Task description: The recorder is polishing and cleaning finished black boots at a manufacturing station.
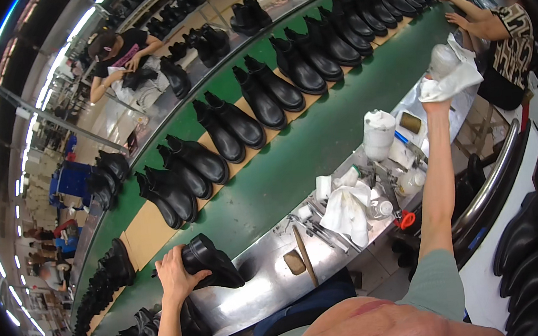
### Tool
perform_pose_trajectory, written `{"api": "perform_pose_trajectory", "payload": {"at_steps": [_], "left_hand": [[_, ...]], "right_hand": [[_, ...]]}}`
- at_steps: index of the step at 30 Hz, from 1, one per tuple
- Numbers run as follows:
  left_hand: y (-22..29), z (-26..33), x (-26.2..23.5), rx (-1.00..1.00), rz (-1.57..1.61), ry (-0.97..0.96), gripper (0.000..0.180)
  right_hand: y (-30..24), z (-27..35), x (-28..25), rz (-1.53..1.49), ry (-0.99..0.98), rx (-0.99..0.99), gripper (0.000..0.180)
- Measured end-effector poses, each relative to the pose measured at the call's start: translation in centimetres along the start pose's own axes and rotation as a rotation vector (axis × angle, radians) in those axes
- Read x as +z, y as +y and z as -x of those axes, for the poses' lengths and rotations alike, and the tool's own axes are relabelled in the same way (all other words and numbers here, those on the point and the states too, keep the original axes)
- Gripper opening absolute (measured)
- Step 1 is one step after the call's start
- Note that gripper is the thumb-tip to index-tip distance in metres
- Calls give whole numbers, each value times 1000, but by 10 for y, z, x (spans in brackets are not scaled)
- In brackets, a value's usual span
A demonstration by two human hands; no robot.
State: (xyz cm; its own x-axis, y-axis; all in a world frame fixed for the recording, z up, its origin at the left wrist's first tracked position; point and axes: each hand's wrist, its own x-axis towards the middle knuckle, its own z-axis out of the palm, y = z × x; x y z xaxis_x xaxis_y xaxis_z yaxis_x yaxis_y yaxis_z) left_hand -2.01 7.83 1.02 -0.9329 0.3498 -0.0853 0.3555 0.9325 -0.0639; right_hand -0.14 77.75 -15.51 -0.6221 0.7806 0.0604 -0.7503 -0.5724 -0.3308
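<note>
While the left hand [177, 275] clamps a black ankle boot [210, 262] by its heel and sole, the boot lies on its side at the near edge of the green conveyor belt [294, 159], just where the belt meets the steel tabletop [267, 285]. That grip is clenched on the boot. The right hand [438, 96] is raised well apart from it, fingers closed around a crumpled white cloth [451, 79].

As far as can be judged, the work is at an early-to-middle point — this boot is lifted off the line and the cloth is in hand, but cloth and boot have not met, and whether this boot has been wiped cannot be told. A long row of paired black boots [262, 97] stands on tan boards along the belt.

Room is tight on the tabletop: a white bottle [378, 133], rags [344, 212], small tools and red-handled scissors [407, 219] crowd it. The bare green strip between boot row and tabletop is the open lane. Another person [508, 41] works further along the line.
</note>
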Motion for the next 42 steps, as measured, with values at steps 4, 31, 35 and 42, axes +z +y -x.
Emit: {"api": "perform_pose_trajectory", "payload": {"at_steps": [4, 31, 35, 42], "left_hand": [[1, 1, -2, -17, 6, -4, 81], [-24, -11, -15, -94, 147, -112, 76], [-29, -5, -45, -62, 281, -149, 80], [-27, 42, -54, -64, 633, -202, 70]], "right_hand": [[-8, -16, -10, -126, 2, 40, 29], [-17, -2, -24, 2404, 40, -279, 52], [-27, -12, -27, 2407, -41, -258, 51], [-19, -18, -20, 2544, -79, -385, 49]]}}
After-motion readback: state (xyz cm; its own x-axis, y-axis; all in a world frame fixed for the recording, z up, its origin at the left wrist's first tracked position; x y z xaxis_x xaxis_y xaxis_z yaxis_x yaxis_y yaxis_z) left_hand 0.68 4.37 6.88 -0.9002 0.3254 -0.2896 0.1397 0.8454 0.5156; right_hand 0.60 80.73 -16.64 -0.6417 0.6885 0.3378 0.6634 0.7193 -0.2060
